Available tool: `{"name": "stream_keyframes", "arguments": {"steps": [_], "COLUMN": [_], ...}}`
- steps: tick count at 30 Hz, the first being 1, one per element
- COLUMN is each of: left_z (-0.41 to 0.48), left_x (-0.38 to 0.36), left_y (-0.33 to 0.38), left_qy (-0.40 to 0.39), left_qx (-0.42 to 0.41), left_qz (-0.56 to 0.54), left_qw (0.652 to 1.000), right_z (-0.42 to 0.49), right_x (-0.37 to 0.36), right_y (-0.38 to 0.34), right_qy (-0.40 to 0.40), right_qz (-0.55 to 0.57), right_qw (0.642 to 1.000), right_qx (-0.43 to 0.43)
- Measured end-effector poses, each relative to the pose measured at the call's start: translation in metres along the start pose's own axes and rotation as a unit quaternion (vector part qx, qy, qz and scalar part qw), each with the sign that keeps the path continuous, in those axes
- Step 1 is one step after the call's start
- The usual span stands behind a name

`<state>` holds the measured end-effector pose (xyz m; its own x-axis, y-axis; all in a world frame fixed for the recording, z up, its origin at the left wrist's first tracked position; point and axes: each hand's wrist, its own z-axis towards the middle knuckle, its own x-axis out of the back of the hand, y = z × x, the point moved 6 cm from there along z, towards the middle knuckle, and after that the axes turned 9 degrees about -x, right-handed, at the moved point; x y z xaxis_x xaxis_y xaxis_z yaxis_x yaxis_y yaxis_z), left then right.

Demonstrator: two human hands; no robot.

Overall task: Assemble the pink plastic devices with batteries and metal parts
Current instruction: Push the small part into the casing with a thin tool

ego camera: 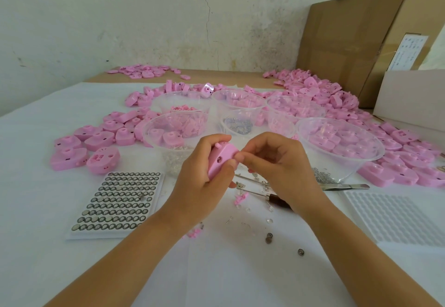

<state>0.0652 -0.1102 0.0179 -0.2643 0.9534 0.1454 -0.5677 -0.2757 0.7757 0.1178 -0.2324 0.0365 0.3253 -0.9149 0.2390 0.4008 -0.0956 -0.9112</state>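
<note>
My left hand (pixel 199 174) grips a pink plastic device (pixel 220 159) on edge above the table, a small round hole facing me. My right hand (pixel 277 164) has its fingers curled, and its fingertips meet the device's right end; whether they pinch a small part is hidden. A tray of button batteries (pixel 118 202) lies to the left of my left forearm. Two loose batteries (pixel 269 236) (pixel 301 251) lie on the white sheet near my right forearm. Small metal parts (pixel 321 176) are heaped by the right bowl.
Several clear plastic bowls (pixel 342 138) hold pink parts and metal bits behind my hands. Piles of pink devices (pixel 96 138) spread left, back and right. A screwdriver (pixel 269 196) and tweezers (pixel 344 187) lie under my right hand. An empty battery tray (pixel 397 217) and cardboard boxes (pixel 356 41) stand at the right.
</note>
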Motion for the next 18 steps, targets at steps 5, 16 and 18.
{"name": "stream_keyframes", "arguments": {"steps": [5, 16, 18], "left_z": [0.001, -0.002, -0.002], "left_x": [0.001, 0.013, 0.013], "left_y": [-0.001, -0.005, -0.005], "left_qy": [0.009, 0.096, 0.1], "left_qx": [0.021, 0.003, 0.003], "left_qz": [-0.01, -0.012, -0.013], "left_qw": [1.0, 0.995, 0.995], "right_z": [0.004, 0.008, 0.009], "right_x": [0.003, 0.042, 0.039], "right_y": [0.009, 0.043, 0.044], "right_qy": [-0.068, -0.102, -0.102], "right_qz": [0.097, -0.462, -0.476], "right_qw": [0.988, 0.865, 0.859], "right_qx": [-0.096, -0.169, -0.16]}}
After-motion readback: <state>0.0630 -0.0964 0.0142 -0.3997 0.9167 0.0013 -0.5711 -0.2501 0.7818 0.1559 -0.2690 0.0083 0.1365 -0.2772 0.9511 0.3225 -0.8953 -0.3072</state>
